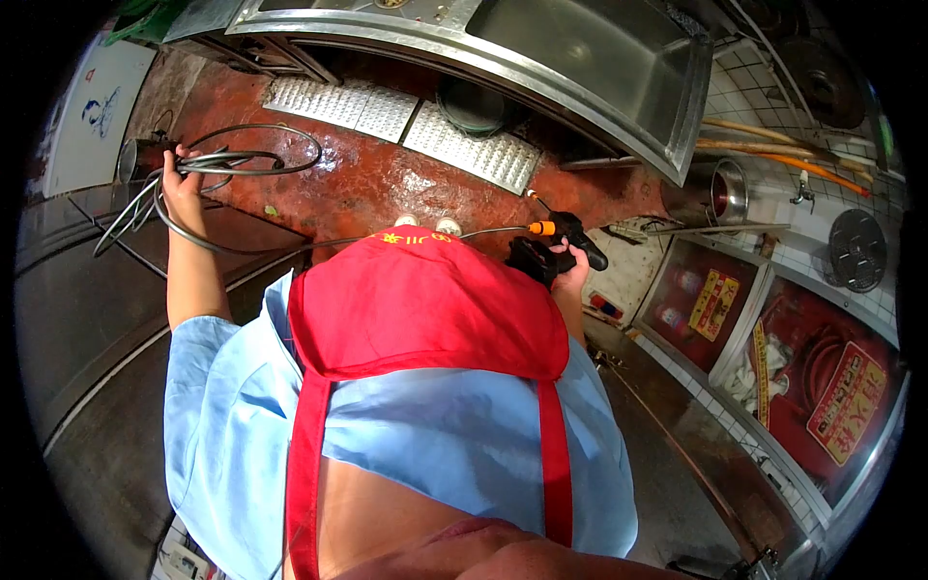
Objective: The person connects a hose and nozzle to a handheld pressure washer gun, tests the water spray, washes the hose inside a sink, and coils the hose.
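My left hand point(182, 196) is out to the left, fingers closed around a loosely coiled grey hose point(237, 159). Several loops hang from it over the floor. From the coil, one length of hose runs across in front of the red apron point(425, 309), passing partly out of sight, to an orange connector point(542, 228). That connector joins a black cordless pressure washer gun point(580, 242), which my right hand point(572, 269) grips at the right of the apron. The gun's thin nozzle points forward, toward the metal floor plates.
A stainless steel sink point(590, 48) stands ahead, with metal floor plates point(474, 150) and a dark bucket point(474, 104) below it. The red floor point(358, 179) looks wet. At right are a steel pot point(720, 193) and fire-hose cabinets point(822, 367). Dark steel cabinetry point(97, 290) lines the left.
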Demonstrator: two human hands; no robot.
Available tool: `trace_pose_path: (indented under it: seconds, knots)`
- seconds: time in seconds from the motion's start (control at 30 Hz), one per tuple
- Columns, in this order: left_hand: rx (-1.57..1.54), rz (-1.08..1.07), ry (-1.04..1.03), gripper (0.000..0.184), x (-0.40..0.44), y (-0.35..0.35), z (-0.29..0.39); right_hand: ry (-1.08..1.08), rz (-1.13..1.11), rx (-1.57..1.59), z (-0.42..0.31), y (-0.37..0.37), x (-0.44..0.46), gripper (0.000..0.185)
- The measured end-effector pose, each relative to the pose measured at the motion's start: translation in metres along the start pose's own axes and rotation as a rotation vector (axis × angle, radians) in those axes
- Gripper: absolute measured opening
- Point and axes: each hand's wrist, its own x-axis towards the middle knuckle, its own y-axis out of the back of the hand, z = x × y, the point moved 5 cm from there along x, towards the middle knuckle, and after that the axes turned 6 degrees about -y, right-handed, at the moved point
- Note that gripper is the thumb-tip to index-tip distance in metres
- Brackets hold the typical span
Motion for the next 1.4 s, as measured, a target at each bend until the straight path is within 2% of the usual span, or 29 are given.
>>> trace_pose_path:
  seconds: [0.17, 0.6, 0.7, 0.77, 0.83, 0.93, 1.03, 1.07, 1.1, 1.17, 1.23, 1.3, 1.37, 1.4]
  knots:
    - [0.127, -0.065, -0.052, 0.032, -0.002, 0.001, 0.003, -0.018, -0.022, 0.005, -0.001, 0.003, 0.002, 0.020]
    - [0.086, -0.087, -0.056, 0.035, 0.005, 0.015, 0.003, -0.008, -0.046, -0.030, 0.000, -0.010, -0.006, 0.018]
    - [0.131, -0.039, -0.067, 0.025, -0.004, -0.003, 0.003, 0.013, -0.025, -0.031, -0.001, -0.009, -0.006, 0.018]
    - [0.070, 0.109, -0.036, 0.016, -0.006, -0.017, 0.003, 0.011, -0.018, -0.018, 0.000, -0.010, -0.006, 0.018]
    - [-0.106, 0.362, 0.039, 0.027, -0.001, -0.019, -0.002, -0.014, -0.023, 0.003, -0.001, -0.008, -0.004, 0.018]
    - [-0.124, 0.352, 0.092, 0.027, 0.006, -0.008, -0.004, 0.064, -0.013, -0.088, -0.002, -0.014, -0.008, 0.018]
    - [0.016, 0.384, 0.013, 0.026, -0.006, -0.025, -0.002, 0.138, -0.026, -0.207, 0.002, -0.037, -0.028, 0.018]
    - [0.052, 0.249, -0.001, 0.025, -0.004, -0.022, -0.002, 0.097, -0.059, -0.133, 0.000, -0.023, -0.016, 0.018]
    - [0.245, 0.203, -0.097, 0.025, -0.006, -0.023, 0.000, 0.078, -0.072, -0.116, 0.001, -0.026, -0.016, 0.017]
    - [-0.107, 0.360, 0.072, 0.025, 0.010, 0.004, -0.005, 0.043, -0.021, -0.065, 0.004, -0.029, -0.019, 0.016]
    - [-0.205, 0.344, 0.069, 0.024, 0.021, 0.015, -0.008, 0.053, -0.022, -0.075, 0.004, -0.031, -0.020, 0.016]
    - [-0.193, 0.433, 0.063, 0.023, 0.019, 0.013, -0.009, 0.059, -0.021, -0.088, 0.003, -0.031, -0.019, 0.015]
    - [-0.140, 0.450, 0.037, 0.023, 0.015, 0.005, -0.010, 0.060, -0.016, -0.100, 0.002, -0.028, -0.015, 0.014]
    - [-0.206, 0.410, 0.055, 0.023, 0.017, 0.007, -0.011, 0.079, -0.028, -0.108, 0.000, -0.024, -0.012, 0.014]
